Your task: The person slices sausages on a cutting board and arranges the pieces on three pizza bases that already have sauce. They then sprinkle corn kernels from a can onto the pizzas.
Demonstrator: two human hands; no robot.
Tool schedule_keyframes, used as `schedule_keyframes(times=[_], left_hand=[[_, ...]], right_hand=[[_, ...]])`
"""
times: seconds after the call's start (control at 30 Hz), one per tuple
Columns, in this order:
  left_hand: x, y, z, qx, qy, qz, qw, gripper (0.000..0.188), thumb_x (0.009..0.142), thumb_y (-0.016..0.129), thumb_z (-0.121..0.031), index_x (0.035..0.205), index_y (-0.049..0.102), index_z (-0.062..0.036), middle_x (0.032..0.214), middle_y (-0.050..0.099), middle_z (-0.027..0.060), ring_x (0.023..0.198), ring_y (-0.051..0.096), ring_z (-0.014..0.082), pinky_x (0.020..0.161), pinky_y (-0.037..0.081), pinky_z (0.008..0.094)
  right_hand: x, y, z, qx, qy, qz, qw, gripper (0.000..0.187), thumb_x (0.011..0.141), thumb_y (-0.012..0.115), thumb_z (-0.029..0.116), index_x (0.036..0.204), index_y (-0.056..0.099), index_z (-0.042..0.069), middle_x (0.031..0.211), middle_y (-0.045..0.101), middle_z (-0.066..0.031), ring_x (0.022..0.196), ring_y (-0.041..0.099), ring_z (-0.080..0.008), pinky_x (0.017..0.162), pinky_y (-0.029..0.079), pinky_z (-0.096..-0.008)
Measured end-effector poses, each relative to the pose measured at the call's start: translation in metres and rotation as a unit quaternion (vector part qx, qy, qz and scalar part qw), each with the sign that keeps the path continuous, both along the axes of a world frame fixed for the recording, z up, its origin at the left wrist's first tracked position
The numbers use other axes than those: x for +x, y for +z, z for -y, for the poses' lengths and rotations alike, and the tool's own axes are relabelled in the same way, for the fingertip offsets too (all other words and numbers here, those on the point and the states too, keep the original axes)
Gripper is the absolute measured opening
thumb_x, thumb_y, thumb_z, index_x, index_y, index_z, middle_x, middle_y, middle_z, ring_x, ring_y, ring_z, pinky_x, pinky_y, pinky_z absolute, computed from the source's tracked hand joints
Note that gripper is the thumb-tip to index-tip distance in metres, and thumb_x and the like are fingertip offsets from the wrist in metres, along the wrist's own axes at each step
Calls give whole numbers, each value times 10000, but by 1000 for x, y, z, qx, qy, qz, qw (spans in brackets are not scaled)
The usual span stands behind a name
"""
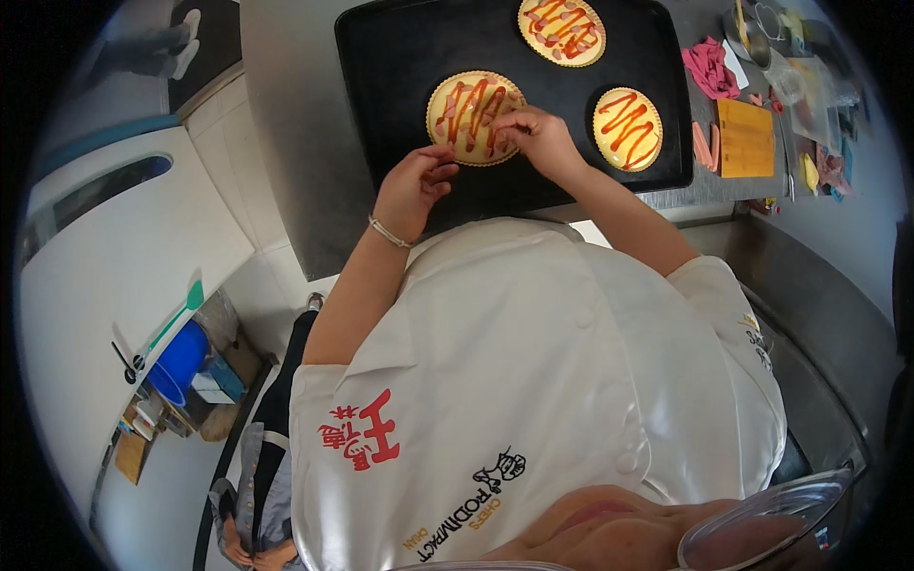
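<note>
A round pizza base [464, 105] with zigzag red sauce and small pink sausage pieces lies on the black baking tray [400, 57]. My right hand [541, 138] is over its right side, fingertips pinched close to the topping; what they hold is too small to make out. At its lower left rim my left hand [411, 190] is half curled, fingers bent toward the palm, and whatever it holds is hidden. A second pizza base [562, 30] at the tray's far side bears sauce and sausage pieces. The third pizza base [627, 129], to the right, shows only sauce stripes.
Right of the tray lie sausages [705, 146], a wooden cutting board [745, 138], a pink cloth [710, 68] and a metal bowl [752, 43]. A blue bucket [179, 364] stands low at left. Other people's legs [143, 52] and hands [262, 555] show at the left.
</note>
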State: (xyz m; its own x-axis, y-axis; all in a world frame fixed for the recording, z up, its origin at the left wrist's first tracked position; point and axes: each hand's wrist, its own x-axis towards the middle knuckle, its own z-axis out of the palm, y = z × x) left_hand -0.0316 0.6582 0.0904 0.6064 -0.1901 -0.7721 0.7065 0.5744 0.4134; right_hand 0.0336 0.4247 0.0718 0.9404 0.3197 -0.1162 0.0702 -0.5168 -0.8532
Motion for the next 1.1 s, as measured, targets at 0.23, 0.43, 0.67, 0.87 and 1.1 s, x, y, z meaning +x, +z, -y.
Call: schedule_keyframes(times=[0.23, 0.43, 0.67, 0.87, 1.1], left_hand=[[-6, 4, -20, -6, 13, 9, 1000, 248, 990, 551, -65, 1226, 615, -21, 1217, 659, 123, 1117, 644, 209, 826, 544, 277], [-6, 10, -28, 27, 35, -9, 999, 210, 1008, 600, -169, 1187, 622, -62, 1051, 699, 60, 887, 666, 130, 673, 508, 213], [-11, -5, -35, -35, 40, 8, 999, 191, 990, 638, -186, 1141, 680, -77, 906, 651, -15, 703, 545, 72, 600, 434, 200], [-9, 15, -19, 47, -84, 33, 995, 323, 940, 678, -128, 1250, 629, -52, 916, 647, -4, 741, 567, 79, 604, 427, 208], [-9, 8, -5, 72, -160, 29, 984, 286, 926, 701, -159, 1175, 610, -52, 946, 672, 32, 744, 577, 88, 608, 427, 209]], right_hand=[[3, -17, -9, -95, 55, 51, 993, 119, 789, 775, 150, 890, 718, 125, 919, 696, -76, 873, 678, -292, 729, 553, -383], [0, -11, -13, -81, 100, 276, 952, 178, 737, 736, 119, 913, 714, 138, 926, 637, -26, 900, 656, -248, 726, 551, -366], [-20, -8, -39, -121, 198, 259, 938, 225, 782, 701, 77, 995, 733, 139, 854, 548, -49, 825, 613, -236, 641, 508, -361], [-39, 30, -38, 37, 123, 83, 988, 239, 837, 743, 113, 1073, 720, 80, 918, 632, -94, 847, 641, -257, 746, 525, -355], [-34, 29, -31, 141, 119, -238, 954, 225, 890, 748, 149, 1072, 725, 19, 981, 724, -84, 884, 658, -148, 799, 522, -295]])
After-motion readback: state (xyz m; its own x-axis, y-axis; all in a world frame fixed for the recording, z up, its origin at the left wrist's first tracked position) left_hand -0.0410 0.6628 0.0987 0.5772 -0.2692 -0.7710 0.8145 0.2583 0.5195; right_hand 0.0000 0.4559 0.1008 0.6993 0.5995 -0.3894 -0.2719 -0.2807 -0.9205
